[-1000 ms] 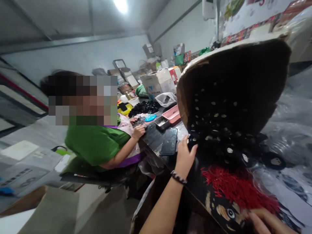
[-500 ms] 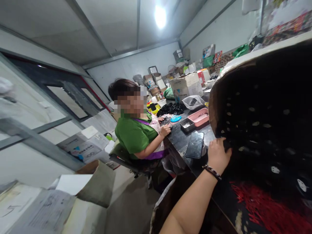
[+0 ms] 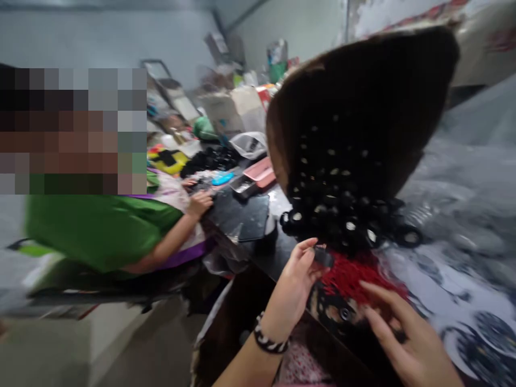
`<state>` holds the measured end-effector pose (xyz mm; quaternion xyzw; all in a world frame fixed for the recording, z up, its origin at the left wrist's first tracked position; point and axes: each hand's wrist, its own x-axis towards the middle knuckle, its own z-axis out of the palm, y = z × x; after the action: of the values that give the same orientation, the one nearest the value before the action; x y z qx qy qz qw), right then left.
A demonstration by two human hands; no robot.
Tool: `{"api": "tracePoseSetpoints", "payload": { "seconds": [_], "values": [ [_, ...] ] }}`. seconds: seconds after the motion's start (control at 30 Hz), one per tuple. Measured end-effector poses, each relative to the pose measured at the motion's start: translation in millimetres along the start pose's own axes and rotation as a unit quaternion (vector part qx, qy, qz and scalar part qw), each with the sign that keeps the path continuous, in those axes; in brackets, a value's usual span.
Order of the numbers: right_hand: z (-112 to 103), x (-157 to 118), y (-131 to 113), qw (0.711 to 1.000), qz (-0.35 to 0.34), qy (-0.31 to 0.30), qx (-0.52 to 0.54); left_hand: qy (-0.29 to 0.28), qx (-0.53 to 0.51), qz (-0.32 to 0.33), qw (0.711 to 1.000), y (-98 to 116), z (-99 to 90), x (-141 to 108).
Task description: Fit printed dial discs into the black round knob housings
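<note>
A large brown cardboard box (image 3: 363,97) lies tipped on its side on the table, and several black round parts (image 3: 342,220) spill from its mouth. My left hand (image 3: 296,285), with a beaded bracelet at the wrist, pinches one small black part (image 3: 323,257) at the front of that pile. Below the pile lies a heap of red strands (image 3: 355,277). Over the near side of that heap hovers my right hand (image 3: 407,338), fingers spread and holding nothing.
A person in a green shirt (image 3: 97,228) sits at the left with a hand on the dark table (image 3: 242,215). A pink tray (image 3: 261,172), a small grey tray (image 3: 244,186), a plastic bag (image 3: 250,144) and boxes (image 3: 226,110) stand behind. Clear plastic sheeting (image 3: 463,215) covers the right.
The view swung back to the right and down. My left hand left the box's mouth and now pinches a black part. My right hand came back into view over the red strands.
</note>
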<state>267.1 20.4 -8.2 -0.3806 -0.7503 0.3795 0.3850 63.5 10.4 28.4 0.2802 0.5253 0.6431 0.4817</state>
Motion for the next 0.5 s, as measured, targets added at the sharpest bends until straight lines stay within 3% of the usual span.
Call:
{"api": "tracePoseSetpoints", "payload": {
  "seconds": [0.07,0.17,0.33,0.43,0.5],
  "values": [
    [-1.7,12.0,-17.1,1.0,0.008,-0.027,0.006,-0.046,-0.028,-0.076,0.996,-11.5,3.7,-21.0],
    [-2.1,20.6,-30.6,0.997,0.039,-0.052,0.03,-0.08,-0.036,-0.132,0.987,-22.4,8.5,-38.3],
    [-4.7,13.7,-30.7,0.986,0.12,-0.036,0.109,-0.063,-0.092,-0.169,0.979,-25.4,12.1,-48.8],
    [-8.8,9.7,-30.0,0.969,0.159,-0.075,0.173,-0.053,-0.127,-0.195,0.971,-27.1,9.9,-53.8],
    [-17.6,8.5,-27.5,0.971,0.149,-0.107,0.153,-0.035,-0.135,-0.206,0.968,-29.7,6.4,-56.6]
  ]
}}
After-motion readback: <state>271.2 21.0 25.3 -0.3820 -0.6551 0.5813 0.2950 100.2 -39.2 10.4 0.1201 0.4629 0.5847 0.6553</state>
